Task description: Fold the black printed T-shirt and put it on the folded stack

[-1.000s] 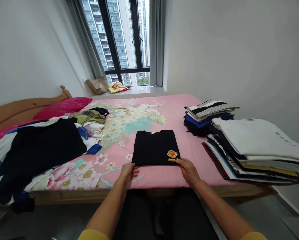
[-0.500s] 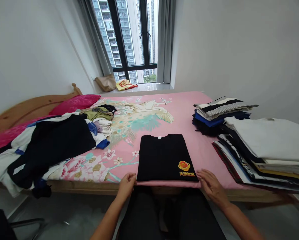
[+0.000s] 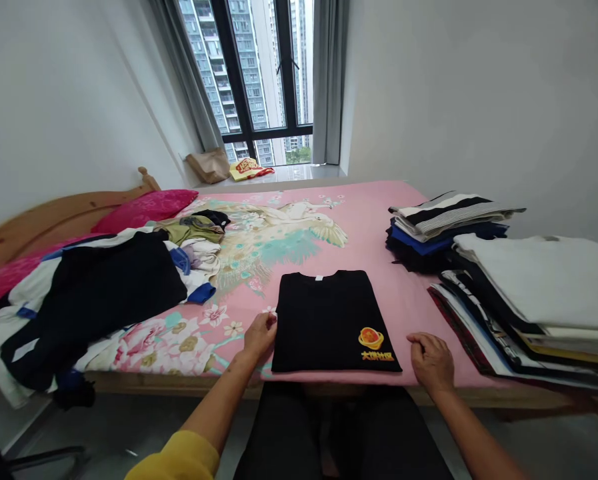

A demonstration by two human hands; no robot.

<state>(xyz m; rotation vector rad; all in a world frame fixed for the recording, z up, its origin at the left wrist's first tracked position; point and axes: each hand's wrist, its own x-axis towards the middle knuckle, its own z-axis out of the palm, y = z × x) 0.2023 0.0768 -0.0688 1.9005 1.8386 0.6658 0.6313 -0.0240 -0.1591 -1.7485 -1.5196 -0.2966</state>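
Observation:
A black T-shirt (image 3: 323,320), folded into a neat rectangle, lies near the bed's front edge with its collar away from me. An orange and yellow print shows at its lower right corner. At the shirt's left edge is my left hand (image 3: 260,335), fingers pinched together on the fabric. My right hand (image 3: 433,363) rests on the pink sheet just right of the shirt, apart from it. Its fingers are curled in, and nothing shows in them.
Loose clothes (image 3: 119,293) are heaped on the left of the bed, some hanging over the edge. Folded clothes stand on the right in a large stack (image 3: 533,313) and a smaller stack (image 3: 443,223) behind it. A pink pillow (image 3: 146,212) lies by the wooden headboard (image 3: 63,210).
My left hand has slid away from me, from the shirt's near left corner up along its left edge. My right hand has left the near right corner, moved right and curled its fingers.

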